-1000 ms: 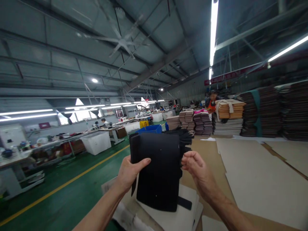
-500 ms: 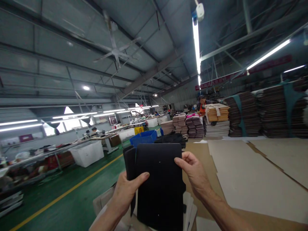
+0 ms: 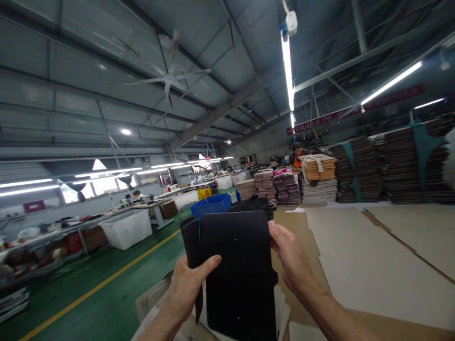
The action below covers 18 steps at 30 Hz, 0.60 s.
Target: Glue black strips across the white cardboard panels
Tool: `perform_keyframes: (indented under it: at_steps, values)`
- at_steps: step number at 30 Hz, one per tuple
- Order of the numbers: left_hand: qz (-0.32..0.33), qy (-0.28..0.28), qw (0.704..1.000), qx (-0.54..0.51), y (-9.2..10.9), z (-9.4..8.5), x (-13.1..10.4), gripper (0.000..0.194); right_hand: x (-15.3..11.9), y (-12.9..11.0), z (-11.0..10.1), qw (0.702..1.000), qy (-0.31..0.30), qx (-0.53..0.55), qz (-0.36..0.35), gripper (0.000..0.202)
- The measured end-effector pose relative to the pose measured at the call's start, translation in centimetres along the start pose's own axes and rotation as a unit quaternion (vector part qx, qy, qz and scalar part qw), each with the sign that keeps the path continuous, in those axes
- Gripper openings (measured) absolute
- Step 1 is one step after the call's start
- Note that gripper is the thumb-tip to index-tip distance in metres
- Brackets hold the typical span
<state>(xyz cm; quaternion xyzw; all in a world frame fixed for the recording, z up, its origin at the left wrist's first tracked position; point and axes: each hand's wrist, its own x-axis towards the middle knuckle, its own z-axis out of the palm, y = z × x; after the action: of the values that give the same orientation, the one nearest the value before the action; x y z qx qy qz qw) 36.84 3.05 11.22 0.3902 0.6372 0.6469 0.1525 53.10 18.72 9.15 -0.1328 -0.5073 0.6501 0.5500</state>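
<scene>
A long workshop with a grey metal roof and a green floor (image 3: pixel 124 303) stretches away on the left; a brown work table (image 3: pixel 289 225) lies near, on the right. Between the two hands, held up just left of that table, is one smooth black flat panel (image 3: pixel 236 279) with rounded top corners and two small pale marks.

The left hand (image 3: pixel 183 286) holds it, thumb across the face, fingers hidden. The right hand (image 3: pixel 289 258) is narrow, thumb at the panel's upper right edge; whether it pinches cannot be told. Good handling here probably means a firm, flat left thumb to stop slipping, and a light right touch that does not bend the edge.

Just left of the panel stand narrow black pieces (image 3: pixel 193 237), overlapping too much to count. Below are fanned off-white sheets (image 3: pixel 282 312), also uncountable. Farther right, two large pale sheets (image 3: pixel 359 260) show on the table. Beyond the panel are one black heap (image 3: pixel 254 206) and one blue plastic bin (image 3: pixel 211 206); far right, one co-worker (image 3: pixel 296 156) and two teal strips (image 3: pixel 352 166) over dark stacks (image 3: pixel 366 161).
</scene>
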Motion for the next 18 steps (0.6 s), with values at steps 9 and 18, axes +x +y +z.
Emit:
perform_keyframes:
  at_steps: [9, 18]
  values:
    - [-0.009, 0.012, 1.000, -0.024, 0.2, -0.2, 0.7, 0.045, 1.0, -0.4, -0.7, 0.996, -0.003, 0.040, 0.077, 0.035]
    - [-0.004, 0.014, 0.999, -0.034, -0.5, -0.5, 1.4, 0.044, 0.9, 0.5, 0.0, 0.998, -0.049, -0.029, 0.040, 0.037]
